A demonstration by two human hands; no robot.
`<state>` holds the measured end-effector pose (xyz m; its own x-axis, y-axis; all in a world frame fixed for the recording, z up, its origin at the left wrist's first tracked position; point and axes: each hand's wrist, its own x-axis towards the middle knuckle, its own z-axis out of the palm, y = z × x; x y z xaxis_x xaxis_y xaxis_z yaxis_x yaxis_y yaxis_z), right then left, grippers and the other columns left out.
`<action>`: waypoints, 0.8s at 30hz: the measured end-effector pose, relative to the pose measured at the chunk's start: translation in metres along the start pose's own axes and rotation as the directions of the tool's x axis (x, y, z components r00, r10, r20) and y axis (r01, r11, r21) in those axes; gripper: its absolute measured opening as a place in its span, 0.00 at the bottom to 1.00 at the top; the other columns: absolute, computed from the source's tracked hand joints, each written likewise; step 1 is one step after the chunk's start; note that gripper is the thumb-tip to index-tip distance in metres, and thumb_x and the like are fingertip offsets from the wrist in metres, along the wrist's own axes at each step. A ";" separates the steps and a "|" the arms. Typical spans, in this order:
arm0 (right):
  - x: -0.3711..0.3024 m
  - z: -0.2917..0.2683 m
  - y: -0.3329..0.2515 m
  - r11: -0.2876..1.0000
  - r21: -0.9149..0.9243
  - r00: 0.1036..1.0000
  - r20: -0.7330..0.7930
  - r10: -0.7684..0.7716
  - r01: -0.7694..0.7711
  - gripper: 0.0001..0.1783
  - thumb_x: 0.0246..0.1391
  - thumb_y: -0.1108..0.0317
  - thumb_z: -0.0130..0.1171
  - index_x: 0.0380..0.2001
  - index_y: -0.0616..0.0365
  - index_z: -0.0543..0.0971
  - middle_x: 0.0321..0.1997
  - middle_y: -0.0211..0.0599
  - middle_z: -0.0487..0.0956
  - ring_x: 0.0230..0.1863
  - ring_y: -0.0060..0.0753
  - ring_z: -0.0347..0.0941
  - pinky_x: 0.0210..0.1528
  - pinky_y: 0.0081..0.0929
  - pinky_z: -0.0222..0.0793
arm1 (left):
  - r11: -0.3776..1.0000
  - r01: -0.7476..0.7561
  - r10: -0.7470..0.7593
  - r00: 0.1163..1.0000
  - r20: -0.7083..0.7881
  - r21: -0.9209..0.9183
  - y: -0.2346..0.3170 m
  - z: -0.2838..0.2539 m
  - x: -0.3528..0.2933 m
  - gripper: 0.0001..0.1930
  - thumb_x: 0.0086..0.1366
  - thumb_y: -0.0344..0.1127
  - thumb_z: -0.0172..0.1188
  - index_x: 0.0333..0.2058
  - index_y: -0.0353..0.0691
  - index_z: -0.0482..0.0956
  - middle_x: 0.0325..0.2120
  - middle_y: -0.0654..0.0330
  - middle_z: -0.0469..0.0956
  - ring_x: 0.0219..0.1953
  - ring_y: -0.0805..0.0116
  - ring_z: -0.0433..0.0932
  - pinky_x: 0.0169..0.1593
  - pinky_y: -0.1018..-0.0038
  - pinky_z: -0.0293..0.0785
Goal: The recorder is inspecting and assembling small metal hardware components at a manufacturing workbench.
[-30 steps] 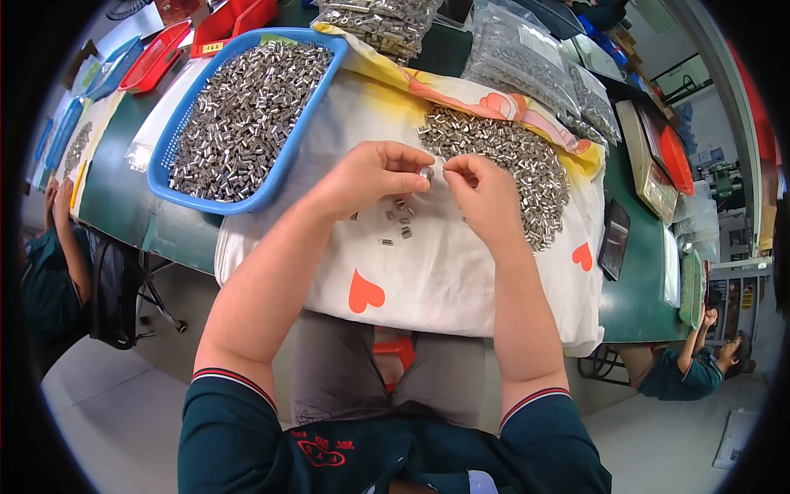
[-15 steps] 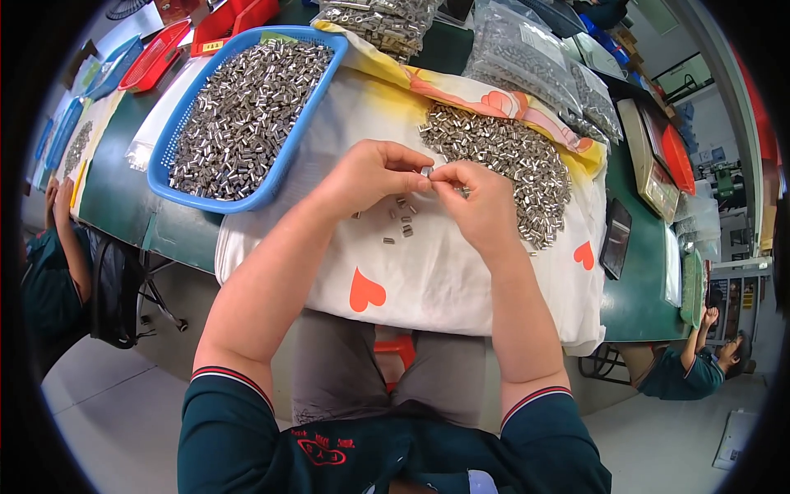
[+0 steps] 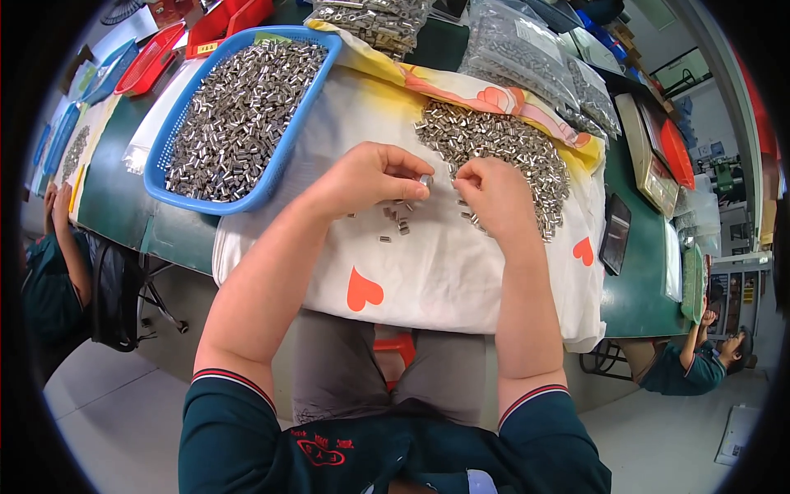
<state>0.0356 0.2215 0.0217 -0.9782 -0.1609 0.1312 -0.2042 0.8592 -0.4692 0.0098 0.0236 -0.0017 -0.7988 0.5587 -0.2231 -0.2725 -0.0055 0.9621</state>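
1. I see the left hand pinching a silver piece at its fingertips; a slack pinch could drop it among the loose bits just below.
2. On the right hand, thumb and forefinger look narrow, apart from the piece; I can't tell whether they hold anything.
3. The pile lies just beyond the right fingers; brushing knuckles might scatter it.
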 end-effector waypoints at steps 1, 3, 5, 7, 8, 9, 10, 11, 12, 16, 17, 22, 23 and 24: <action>0.000 0.005 0.000 0.991 -0.126 0.999 -0.001 -0.038 0.037 0.03 0.40 0.71 0.56 0.21 0.59 0.76 0.23 0.39 0.75 0.27 0.40 0.71 0.32 0.33 0.67 | 1.000 -0.004 0.004 1.000 0.003 -0.007 -0.001 0.000 0.001 0.14 0.51 0.23 0.60 0.39 0.31 0.74 0.32 0.60 0.76 0.32 0.77 0.75 0.37 0.81 0.73; 0.000 0.013 -0.003 0.985 -0.158 0.997 -0.028 -0.076 0.070 0.03 0.39 0.71 0.56 0.20 0.59 0.76 0.23 0.39 0.74 0.27 0.40 0.71 0.32 0.34 0.66 | 1.000 -0.017 0.017 1.000 0.004 0.001 0.000 0.000 0.001 0.14 0.51 0.23 0.59 0.39 0.31 0.73 0.32 0.60 0.76 0.32 0.76 0.75 0.38 0.81 0.73; 0.000 0.016 -0.002 0.976 -0.188 0.992 -0.054 -0.117 0.105 0.03 0.39 0.72 0.55 0.19 0.58 0.76 0.22 0.40 0.74 0.28 0.40 0.71 0.33 0.34 0.66 | 1.000 -0.030 0.030 1.000 0.001 0.009 0.001 0.000 0.002 0.14 0.52 0.23 0.59 0.40 0.31 0.73 0.32 0.60 0.76 0.32 0.76 0.75 0.38 0.80 0.73; 0.000 0.018 -0.001 0.980 -0.159 0.984 -0.112 -0.138 0.120 0.02 0.38 0.73 0.55 0.19 0.59 0.76 0.21 0.40 0.73 0.27 0.42 0.70 0.33 0.35 0.66 | 1.000 -0.024 0.024 1.000 -0.001 -0.020 -0.001 -0.001 0.003 0.14 0.52 0.23 0.58 0.40 0.31 0.73 0.32 0.59 0.76 0.32 0.76 0.75 0.38 0.79 0.73; 0.000 0.017 -0.001 0.980 -0.160 0.984 -0.113 -0.138 0.119 0.02 0.38 0.73 0.55 0.19 0.59 0.76 0.21 0.40 0.73 0.27 0.42 0.70 0.33 0.35 0.66 | 1.000 -0.025 0.025 1.000 0.000 -0.019 -0.002 -0.002 0.004 0.14 0.52 0.23 0.58 0.40 0.31 0.73 0.32 0.59 0.76 0.32 0.76 0.75 0.38 0.79 0.73; 0.000 0.016 -0.001 0.981 -0.137 0.984 -0.095 -0.149 0.136 0.03 0.39 0.73 0.54 0.20 0.59 0.76 0.21 0.39 0.74 0.27 0.39 0.71 0.32 0.33 0.67 | 0.999 -0.033 0.033 0.999 -0.001 -0.038 -0.003 -0.003 0.004 0.14 0.52 0.23 0.58 0.40 0.31 0.73 0.32 0.59 0.76 0.31 0.76 0.75 0.38 0.79 0.73; 0.001 0.015 -0.003 0.982 -0.114 0.984 -0.078 -0.161 0.152 0.03 0.40 0.73 0.54 0.21 0.59 0.76 0.22 0.38 0.75 0.26 0.36 0.72 0.32 0.30 0.67 | 0.998 -0.041 0.041 0.999 -0.001 -0.057 -0.003 -0.003 0.003 0.14 0.53 0.23 0.58 0.40 0.31 0.72 0.31 0.60 0.76 0.31 0.76 0.75 0.37 0.79 0.73; 0.001 0.012 -0.006 0.982 -0.113 0.984 -0.079 -0.162 0.153 0.03 0.40 0.73 0.54 0.21 0.59 0.76 0.22 0.38 0.75 0.26 0.36 0.72 0.32 0.30 0.67 | 0.998 -0.041 0.041 0.999 -0.003 -0.056 -0.002 -0.004 0.003 0.14 0.53 0.23 0.58 0.40 0.31 0.72 0.31 0.60 0.76 0.31 0.76 0.75 0.37 0.79 0.73; 0.000 0.004 -0.013 0.985 0.169 0.999 -0.041 -0.012 0.019 0.03 0.40 0.73 0.54 0.21 0.60 0.76 0.23 0.37 0.75 0.26 0.33 0.72 0.32 0.27 0.68 | 0.997 -0.042 0.041 0.999 -0.010 -0.071 0.000 -0.002 0.002 0.14 0.53 0.23 0.57 0.41 0.31 0.72 0.31 0.59 0.76 0.31 0.76 0.75 0.37 0.79 0.73; -0.003 0.004 -0.019 0.806 0.590 0.998 0.063 0.000 -0.037 0.04 0.43 0.74 0.57 0.25 0.62 0.75 0.24 0.27 0.76 0.26 0.15 0.69 0.30 0.15 0.65 | 0.992 -0.074 0.073 0.997 -0.015 -0.099 -0.002 -0.003 0.002 0.14 0.53 0.24 0.57 0.41 0.32 0.72 0.31 0.59 0.76 0.30 0.76 0.75 0.37 0.79 0.73; -0.003 0.004 -0.020 0.806 0.591 0.998 0.063 -0.001 -0.037 0.04 0.43 0.74 0.57 0.25 0.62 0.75 0.24 0.27 0.76 0.26 0.15 0.69 0.30 0.15 0.65 | 0.992 -0.074 0.073 0.997 -0.015 -0.099 -0.001 -0.004 0.002 0.14 0.53 0.24 0.57 0.41 0.32 0.72 0.31 0.59 0.76 0.30 0.76 0.75 0.37 0.79 0.73; -0.006 0.008 -0.027 0.902 0.421 0.994 -0.097 -0.057 0.093 0.05 0.39 0.74 0.56 0.24 0.61 0.75 0.25 0.36 0.76 0.27 0.26 0.73 0.31 0.21 0.67 | 0.994 -0.078 0.076 0.997 -0.028 -0.074 -0.002 -0.004 0.002 0.14 0.53 0.24 0.57 0.40 0.31 0.73 0.30 0.60 0.76 0.30 0.77 0.75 0.36 0.81 0.72; -0.007 0.010 -0.028 0.902 0.422 0.994 -0.095 -0.059 0.095 0.05 0.39 0.74 0.56 0.24 0.61 0.75 0.25 0.36 0.76 0.27 0.26 0.73 0.31 0.21 0.67 | 0.994 -0.078 0.076 0.997 -0.031 -0.074 -0.003 -0.003 0.002 0.14 0.53 0.24 0.57 0.40 0.31 0.73 0.30 0.60 0.76 0.30 0.77 0.75 0.36 0.81 0.72; -0.008 0.012 -0.029 0.929 0.336 0.983 -0.146 -0.113 0.157 0.05 0.39 0.74 0.56 0.24 0.61 0.75 0.25 0.37 0.76 0.27 0.27 0.73 0.31 0.21 0.67 | 0.995 -0.086 0.083 0.996 -0.045 -0.057 -0.004 -0.002 0.003 0.14 0.53 0.24 0.57 0.40 0.31 0.73 0.30 0.59 0.77 0.30 0.77 0.75 0.36 0.81 0.72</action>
<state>0.0486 0.1921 0.0234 -0.9329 -0.1846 0.3091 -0.3554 0.6097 -0.7085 0.0070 0.0237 -0.0067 -0.8419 0.5187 -0.1491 -0.2331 -0.1003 0.9673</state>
